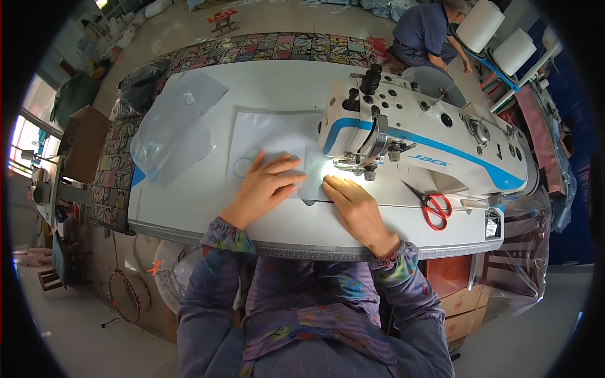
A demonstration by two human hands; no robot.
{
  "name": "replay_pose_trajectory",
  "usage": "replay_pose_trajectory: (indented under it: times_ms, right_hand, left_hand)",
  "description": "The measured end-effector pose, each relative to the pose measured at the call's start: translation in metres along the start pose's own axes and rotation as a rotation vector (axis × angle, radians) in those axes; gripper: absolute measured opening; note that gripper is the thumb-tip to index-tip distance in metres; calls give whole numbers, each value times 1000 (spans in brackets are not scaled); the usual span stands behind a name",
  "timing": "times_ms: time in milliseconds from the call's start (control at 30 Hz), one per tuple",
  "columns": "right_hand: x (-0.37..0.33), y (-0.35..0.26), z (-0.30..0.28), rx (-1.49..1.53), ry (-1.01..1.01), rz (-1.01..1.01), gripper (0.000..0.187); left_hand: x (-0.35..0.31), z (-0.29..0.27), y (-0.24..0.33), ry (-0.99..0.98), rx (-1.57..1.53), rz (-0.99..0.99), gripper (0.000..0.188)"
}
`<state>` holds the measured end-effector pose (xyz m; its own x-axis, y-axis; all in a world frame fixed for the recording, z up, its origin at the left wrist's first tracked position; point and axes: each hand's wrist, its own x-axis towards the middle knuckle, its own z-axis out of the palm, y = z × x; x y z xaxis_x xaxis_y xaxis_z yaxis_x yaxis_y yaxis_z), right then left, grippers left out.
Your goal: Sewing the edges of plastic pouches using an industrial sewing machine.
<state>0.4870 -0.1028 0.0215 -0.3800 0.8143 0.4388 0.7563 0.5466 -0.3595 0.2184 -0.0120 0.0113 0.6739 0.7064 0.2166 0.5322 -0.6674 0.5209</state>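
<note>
My left hand point(266, 187) lies on a thin white sheet point(261, 129), its fingers spread and stretched to the right. A round blue-and-white printed mark shows on the sheet beside that hand. Fingers together and flat, my right hand point(354, 205) presses at the sheet's right edge, just before the lit needle area of a white and blue sewing machine point(441, 142). Whether the sheet is paper, plastic or cloth I cannot tell. The needle itself is hidden behind the machine's head.
Scissors with red handles point(436, 211) lie on the table right of my right hand. Clear plastic bags point(176, 126) rest at the left. White thread cones point(480, 25) stand at the back right. A person point(425, 34) crouches beyond the machine. A ruler strip point(302, 252) runs along the front edge.
</note>
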Motion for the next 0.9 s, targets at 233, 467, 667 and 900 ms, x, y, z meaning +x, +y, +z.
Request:
replay_pose_trajectory:
  times_ms: [233, 467, 667, 900]
  right_hand:
    - [-1, 4, 4, 33, -26, 10, 60]
    - [0, 3, 1, 78, -36, 32, 60]
    - [0, 5, -1, 84, 12, 46, 50]
    - [0, 6, 1, 100, 29, 45, 51]
  left_hand:
    - [2, 6, 6, 52, 119, -7, 38]
    - [-16, 22, 57, 170, 281, -97, 42]
    - [-26, 31, 78, 144, 244, -91, 46]
    - [-18, 26, 63, 117, 113, -33, 47]
